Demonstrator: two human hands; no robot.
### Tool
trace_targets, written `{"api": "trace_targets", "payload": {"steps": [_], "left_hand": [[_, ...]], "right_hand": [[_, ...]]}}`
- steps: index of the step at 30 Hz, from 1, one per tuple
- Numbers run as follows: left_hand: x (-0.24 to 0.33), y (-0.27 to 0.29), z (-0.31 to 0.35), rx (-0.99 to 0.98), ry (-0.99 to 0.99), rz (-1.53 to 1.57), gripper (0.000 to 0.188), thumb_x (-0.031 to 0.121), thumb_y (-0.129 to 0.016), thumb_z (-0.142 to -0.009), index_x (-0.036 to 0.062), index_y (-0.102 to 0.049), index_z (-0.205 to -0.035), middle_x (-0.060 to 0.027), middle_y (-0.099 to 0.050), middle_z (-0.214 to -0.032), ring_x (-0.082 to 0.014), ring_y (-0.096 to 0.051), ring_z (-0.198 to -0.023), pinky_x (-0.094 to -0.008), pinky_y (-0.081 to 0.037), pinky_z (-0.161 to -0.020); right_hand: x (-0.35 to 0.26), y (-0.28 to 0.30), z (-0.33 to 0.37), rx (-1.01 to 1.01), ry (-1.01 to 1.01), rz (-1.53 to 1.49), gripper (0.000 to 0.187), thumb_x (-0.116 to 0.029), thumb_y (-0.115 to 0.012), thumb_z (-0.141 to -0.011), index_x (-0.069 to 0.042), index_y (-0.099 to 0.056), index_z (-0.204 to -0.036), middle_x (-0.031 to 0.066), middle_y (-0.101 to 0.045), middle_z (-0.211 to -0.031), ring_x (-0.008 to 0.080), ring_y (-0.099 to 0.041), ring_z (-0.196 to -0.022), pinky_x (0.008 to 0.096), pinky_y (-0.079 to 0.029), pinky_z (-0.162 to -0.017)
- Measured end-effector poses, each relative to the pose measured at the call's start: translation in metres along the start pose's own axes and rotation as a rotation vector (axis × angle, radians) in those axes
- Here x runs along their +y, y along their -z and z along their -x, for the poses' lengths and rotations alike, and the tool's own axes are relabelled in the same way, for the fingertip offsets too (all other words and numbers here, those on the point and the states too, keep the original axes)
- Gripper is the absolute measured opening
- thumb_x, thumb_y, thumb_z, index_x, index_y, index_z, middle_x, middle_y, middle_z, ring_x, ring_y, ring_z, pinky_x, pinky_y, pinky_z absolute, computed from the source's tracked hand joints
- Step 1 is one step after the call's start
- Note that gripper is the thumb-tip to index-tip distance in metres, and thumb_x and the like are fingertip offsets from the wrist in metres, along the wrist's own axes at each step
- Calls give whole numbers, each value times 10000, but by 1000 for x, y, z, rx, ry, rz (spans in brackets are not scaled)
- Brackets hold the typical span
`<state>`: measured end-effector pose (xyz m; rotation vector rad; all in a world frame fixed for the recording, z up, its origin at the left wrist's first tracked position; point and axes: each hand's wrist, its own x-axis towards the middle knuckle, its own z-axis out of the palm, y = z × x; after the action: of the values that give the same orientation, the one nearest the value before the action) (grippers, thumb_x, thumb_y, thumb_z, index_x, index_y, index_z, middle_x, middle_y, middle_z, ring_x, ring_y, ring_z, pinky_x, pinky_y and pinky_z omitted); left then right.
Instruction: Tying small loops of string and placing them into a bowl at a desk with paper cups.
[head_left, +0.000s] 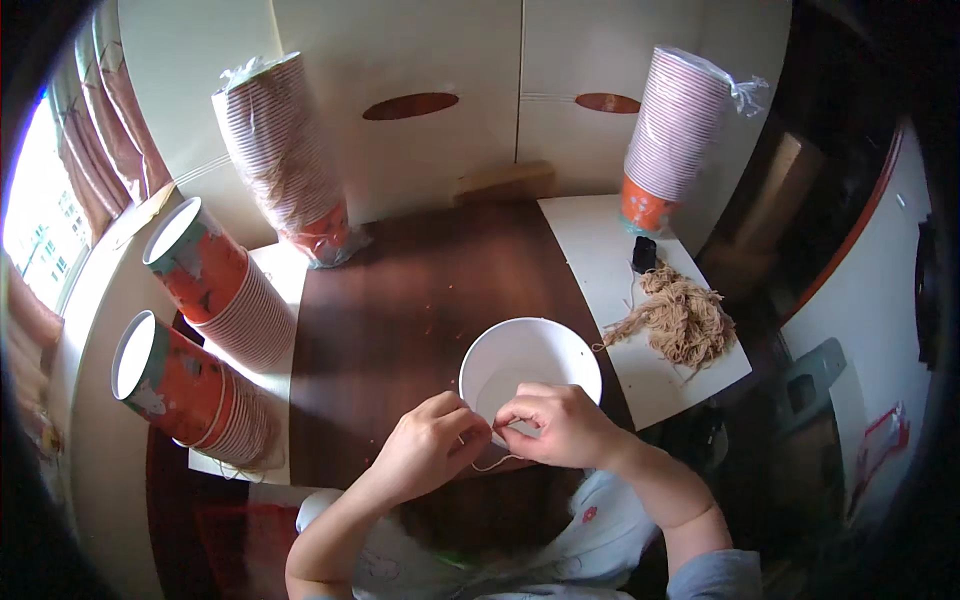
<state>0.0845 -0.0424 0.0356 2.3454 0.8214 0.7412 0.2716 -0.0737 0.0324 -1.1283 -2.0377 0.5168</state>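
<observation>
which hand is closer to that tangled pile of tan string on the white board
Right. The right hand is by the white cup, below and left of the string pile; the left hand sits farther left, beside the right.

I see my left hand (432,447) and right hand (560,425) pinching a thin string (492,464) over the near edge of a white cup (529,362). A pile of tan string (680,318) lies to the right. Stacks of orange cups (215,290) lie on the left.
</observation>
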Motion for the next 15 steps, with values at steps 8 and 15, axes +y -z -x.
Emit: {"api": "trace_targets", "payload": {"steps": [8, 15], "left_hand": [[2, -6, 2, -24, 34, 52, 97, 67, -663, -657, 45, -588, -715, -74, -531, -727, -217, -555, -641, -330, -484, -562], [-9, -3, -9, 3, 83, 87, 149, 79, -697, -635, 30, -577, -708, -85, -541, -693, -212, -566, -621, -304, -481, -542]], "right_hand": [[-1, 1, 11, -49, -22, 2, 82, -122, -623, -702, -57, -602, -748, 77, -567, -690, 240, -579, -622, 339, -464, -549], [7, 4, 10, -33, -62, -50, 72, -100, -632, -695, -60, -603, -747, 69, -555, -683, 222, -560, -593, 319, -449, -534]]}}
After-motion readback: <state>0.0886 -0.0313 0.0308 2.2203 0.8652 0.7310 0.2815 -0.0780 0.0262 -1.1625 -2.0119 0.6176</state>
